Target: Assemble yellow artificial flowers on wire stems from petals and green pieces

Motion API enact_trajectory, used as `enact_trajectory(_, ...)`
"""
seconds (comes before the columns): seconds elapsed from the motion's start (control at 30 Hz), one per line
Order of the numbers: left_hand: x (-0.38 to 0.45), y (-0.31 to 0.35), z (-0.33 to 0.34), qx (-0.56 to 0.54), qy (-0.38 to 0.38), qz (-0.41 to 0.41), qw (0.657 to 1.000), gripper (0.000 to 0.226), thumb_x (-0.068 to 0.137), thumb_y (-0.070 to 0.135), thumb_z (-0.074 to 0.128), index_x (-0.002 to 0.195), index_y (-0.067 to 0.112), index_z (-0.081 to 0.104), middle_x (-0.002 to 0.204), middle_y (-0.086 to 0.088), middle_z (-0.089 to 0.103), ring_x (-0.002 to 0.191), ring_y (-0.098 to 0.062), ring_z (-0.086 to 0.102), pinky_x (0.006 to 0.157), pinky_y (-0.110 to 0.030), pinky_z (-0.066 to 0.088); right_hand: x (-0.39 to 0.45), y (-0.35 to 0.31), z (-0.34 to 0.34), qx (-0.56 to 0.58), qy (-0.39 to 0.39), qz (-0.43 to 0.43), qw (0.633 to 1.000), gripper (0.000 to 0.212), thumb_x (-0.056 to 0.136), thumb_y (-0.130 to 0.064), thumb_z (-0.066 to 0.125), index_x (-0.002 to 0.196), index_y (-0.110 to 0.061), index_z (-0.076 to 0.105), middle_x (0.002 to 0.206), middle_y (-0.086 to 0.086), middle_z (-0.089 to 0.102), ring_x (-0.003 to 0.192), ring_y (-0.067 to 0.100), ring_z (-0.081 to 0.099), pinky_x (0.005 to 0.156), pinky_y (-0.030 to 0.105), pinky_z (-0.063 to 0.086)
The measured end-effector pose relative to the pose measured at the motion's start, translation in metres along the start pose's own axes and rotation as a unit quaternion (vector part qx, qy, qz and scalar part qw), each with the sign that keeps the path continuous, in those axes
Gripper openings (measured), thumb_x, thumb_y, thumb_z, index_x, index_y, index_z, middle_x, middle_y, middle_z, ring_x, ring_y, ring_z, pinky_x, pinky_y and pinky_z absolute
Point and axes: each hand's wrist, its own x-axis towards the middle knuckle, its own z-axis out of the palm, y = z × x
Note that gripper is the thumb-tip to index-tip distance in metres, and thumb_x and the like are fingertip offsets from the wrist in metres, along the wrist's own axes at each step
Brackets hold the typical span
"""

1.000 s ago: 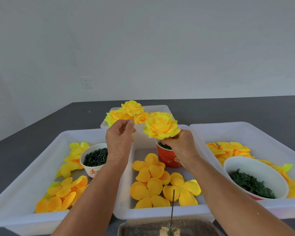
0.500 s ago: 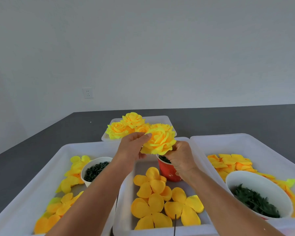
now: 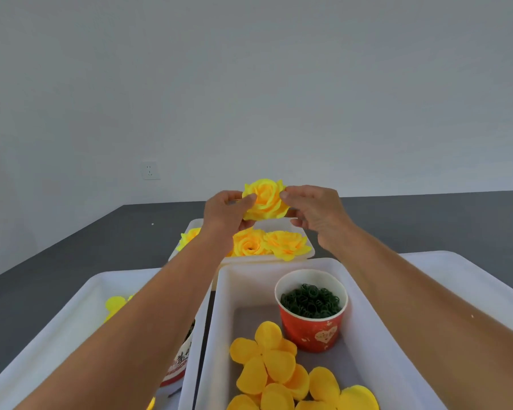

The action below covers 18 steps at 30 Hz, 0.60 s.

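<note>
Held up between both hands: a finished yellow flower, raised well above the worktop and over the far tray of completed flowers. Left hand pinching the left edge of the bloom, thumb on the front petals, other fingers curled behind. Right hand touching the right edge with a fingertip, remaining fingers curled; cannot tell whether gripping firmly or only steadying. No wire stem visible under the bloom; hidden or too small to tell.

Likely very light, soft fabric petals, springy and easily crushed or splayed. Best taken low, at the base behind the outer petals, with a gentle pinch from both sides rather than a squeeze on the face. Little risk of slipping; more risk of deforming the layers or pulling them apart.

Below and nearer than the hands: a red cup of dark green pieces and loose petals in the near tray.

Compared with half a second ago: flower lifted higher and carried farther forward, now above the far tray instead of over the red cup; both arms more extended; view tipped, so the right-hand tray's contents no longer show.
</note>
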Motion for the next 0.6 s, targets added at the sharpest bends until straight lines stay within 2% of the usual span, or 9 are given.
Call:
enact_trajectory(0.1, 0.027, -0.007, 0.005, 0.031, 0.022, 0.029, 0.999, 0.023, 0.086, 0.016, 0.067, 0.101, -0.001, 0.061, 0.085, -0.009, 0.06, 0.067, -0.016, 0.06, 0.054, -0.018, 0.055, 0.027, 0.006, 0.005, -0.045, 0.018, -0.013, 0.999, 0.035, 0.078, -0.013, 0.075, 0.109, -0.003, 0.065, 0.09, 0.011, 0.069, 0.069, 0.015, 0.064, 0.058, 0.018, 0.048)
enact_trajectory(0.23, 0.053, -0.025, 0.008, 0.091, 0.022, 0.053, 0.994, 0.022, 0.089, 0.011, 0.062, 0.104, -0.005, 0.062, 0.09, -0.012, 0.06, 0.072, -0.015, 0.059, 0.056, -0.017, 0.055, 0.053, 0.028, 0.01, -0.096, 0.019, -0.01, 0.995, 0.036, 0.078, -0.017, 0.075, 0.109, -0.002, 0.065, 0.095, 0.012, 0.069, 0.07, 0.015, 0.063, 0.056, 0.019, 0.043)
enact_trajectory(0.33, 0.064, -0.039, 0.009, 0.183, 0.022, 0.074, 0.98, 0.021, 0.09, 0.014, 0.061, 0.102, -0.003, 0.065, 0.091, -0.013, 0.062, 0.074, -0.018, 0.06, 0.069, -0.031, 0.058, 0.066, 0.046, 0.012, -0.124, 0.033, -0.004, 0.992, 0.034, 0.077, -0.019, 0.076, 0.105, -0.002, 0.067, 0.092, 0.011, 0.068, 0.076, 0.016, 0.06, 0.064, 0.022, 0.046)
enact_trajectory(0.4, 0.069, -0.047, 0.009, 0.293, 0.019, 0.102, 0.95, 0.023, 0.091, 0.017, 0.058, 0.099, -0.002, 0.066, 0.094, -0.019, 0.064, 0.088, -0.03, 0.061, 0.081, -0.038, 0.052, 0.072, 0.058, 0.015, -0.143, 0.043, -0.01, 0.989, 0.032, 0.077, -0.02, 0.076, 0.101, 0.001, 0.069, 0.086, 0.01, 0.065, 0.078, 0.017, 0.057, 0.07, 0.028, 0.045)
enact_trajectory(0.43, 0.071, -0.051, 0.009, 0.362, 0.016, 0.116, 0.925, 0.025, 0.091, 0.018, 0.056, 0.101, -0.003, 0.065, 0.101, -0.021, 0.064, 0.098, -0.034, 0.059, 0.085, -0.037, 0.045, 0.075, 0.064, 0.016, -0.16, 0.049, -0.013, 0.986, 0.031, 0.077, -0.02, 0.076, 0.098, 0.002, 0.069, 0.082, 0.01, 0.063, 0.078, 0.018, 0.057, 0.073, 0.031, 0.045)
enact_trajectory(0.5, 0.073, -0.057, 0.01, 0.466, 0.01, 0.139, 0.874, 0.03, 0.093, 0.018, 0.051, 0.114, -0.002, 0.059, 0.121, -0.018, 0.059, 0.116, -0.032, 0.05, 0.092, -0.033, 0.036, 0.08, 0.075, 0.018, -0.21, 0.064, -0.011, 0.975, 0.027, 0.078, -0.023, 0.074, 0.094, -0.002, 0.071, 0.089, 0.012, 0.068, 0.086, 0.022, 0.062, 0.083, 0.036, 0.049)
enact_trajectory(0.53, 0.075, -0.061, 0.009, 0.497, 0.002, 0.155, 0.854, 0.03, 0.093, 0.015, 0.05, 0.118, 0.0, 0.057, 0.127, -0.016, 0.055, 0.121, -0.03, 0.047, 0.095, -0.032, 0.034, 0.082, 0.079, 0.019, -0.242, 0.064, -0.006, 0.968, 0.024, 0.078, -0.024, 0.073, 0.093, -0.005, 0.072, 0.093, 0.011, 0.07, 0.09, 0.023, 0.063, 0.085, 0.036, 0.05)
enact_trajectory(0.6, 0.075, -0.069, 0.009, 0.548, -0.04, 0.19, 0.814, 0.036, 0.093, 0.009, 0.047, 0.129, 0.007, 0.051, 0.137, -0.01, 0.046, 0.129, -0.025, 0.038, 0.101, -0.029, 0.03, 0.084, 0.086, 0.021, -0.332, 0.036, 0.003, 0.943, 0.022, 0.08, -0.028, 0.071, 0.09, -0.008, 0.073, 0.085, 0.009, 0.068, 0.084, 0.024, 0.063, 0.075, 0.032, 0.049)
